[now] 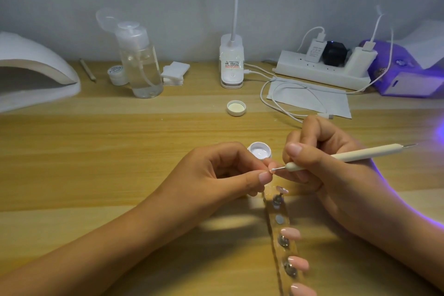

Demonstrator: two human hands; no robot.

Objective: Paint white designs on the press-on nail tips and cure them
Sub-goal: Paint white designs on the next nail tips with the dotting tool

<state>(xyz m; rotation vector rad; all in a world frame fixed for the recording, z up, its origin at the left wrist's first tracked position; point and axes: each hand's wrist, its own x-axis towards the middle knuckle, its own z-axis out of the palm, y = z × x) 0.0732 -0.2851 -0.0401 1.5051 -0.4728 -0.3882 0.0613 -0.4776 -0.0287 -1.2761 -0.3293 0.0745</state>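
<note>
Over the pale wood-grain surface (120, 151), the left hand (223, 170) pinches a small pink nail tip (272, 167) between curled thumb and forefinger. The right hand (319, 158) grips a smooth cream dotting pen (355, 155), its thin metal point touching that tip. Just behind sits a round open pot (259, 151) of glossy white. Below, a clear strip (280, 220) carries glossy almond-shaped pink tips (291, 233) on metal studs.
</note>
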